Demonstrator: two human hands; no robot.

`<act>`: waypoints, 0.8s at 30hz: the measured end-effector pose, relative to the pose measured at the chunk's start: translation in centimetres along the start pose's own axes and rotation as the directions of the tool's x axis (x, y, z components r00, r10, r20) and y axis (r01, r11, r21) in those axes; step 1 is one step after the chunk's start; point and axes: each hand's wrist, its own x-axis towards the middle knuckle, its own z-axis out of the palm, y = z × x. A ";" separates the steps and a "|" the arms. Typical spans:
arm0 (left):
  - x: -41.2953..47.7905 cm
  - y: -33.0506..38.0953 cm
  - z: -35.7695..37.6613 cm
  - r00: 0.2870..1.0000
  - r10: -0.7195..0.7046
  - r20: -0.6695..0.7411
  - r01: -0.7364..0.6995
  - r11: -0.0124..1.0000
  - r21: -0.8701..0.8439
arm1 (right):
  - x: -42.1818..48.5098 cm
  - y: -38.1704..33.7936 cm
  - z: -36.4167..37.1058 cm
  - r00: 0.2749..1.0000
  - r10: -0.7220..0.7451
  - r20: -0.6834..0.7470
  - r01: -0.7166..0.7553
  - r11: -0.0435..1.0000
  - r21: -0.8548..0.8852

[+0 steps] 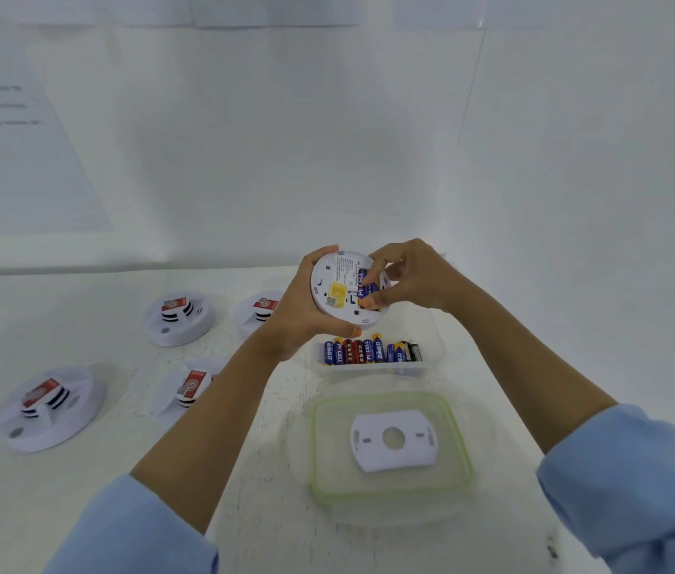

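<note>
1. Work in hand: fitting cells into a smoke detector (pixel 329 279), which is held off the table (pixel 79 511) at mid-frame, its back face turned toward the camera so that the open battery bay is in view.
2. Left hand (pixel 302 321): fingers and thumb are curled round the detector's rim from the left. This grip steadies the unit and leaves the bay unobstructed.
3. Right hand (pixel 414 279): forefinger and thumb are closed on a blue battery (pixel 365 284) in the bay, one at each end. In my judgement this is to press it against its contacts; whether it is fully seated cannot be told.
4. Supply: a clear tray (pixel 410 368) of spare batteries (pixel 369 350) stands directly below the hands — within easy reach.
5. A green-rimmed lid (pixel 314 449) lies nearer the person and holds the white mounting plate (pixel 394 461), parked there, presumably for refitting.
6. Four more detectors (pixel 52 408) rest dome-up on the table to the left — well apart from the work.
</note>
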 end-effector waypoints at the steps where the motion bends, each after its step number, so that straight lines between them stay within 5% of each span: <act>1: -0.2 0.0 0.0 1.000 0.002 -0.001 -0.002 1.000 0.001 | -0.1 -0.3 0.1 1.000 0.014 -0.004 -0.014 1.000 0.000; 11: -4.6 0.1 -1.0 0.996 -0.034 0.078 0.033 0.999 0.009 | -4.8 -0.5 1.5 0.993 0.115 -0.021 -0.104 0.952 0.287; 15: -7.0 0.0 -0.9 0.997 -0.033 0.065 0.031 0.999 0.033 | -8.1 0.4 2.3 0.979 0.172 0.110 -0.168 0.985 -0.045; 19: -8.3 0.8 -0.3 1.000 -0.001 0.023 0.000 0.998 0.067 | -10.2 1.2 4.2 0.905 0.303 0.298 -0.155 0.889 -0.431; 24: -9.4 1.4 0.2 1.000 -0.010 0.010 0.010 0.998 0.061 | -10.8 1.4 5.6 0.885 0.327 0.331 -0.074 0.801 -0.594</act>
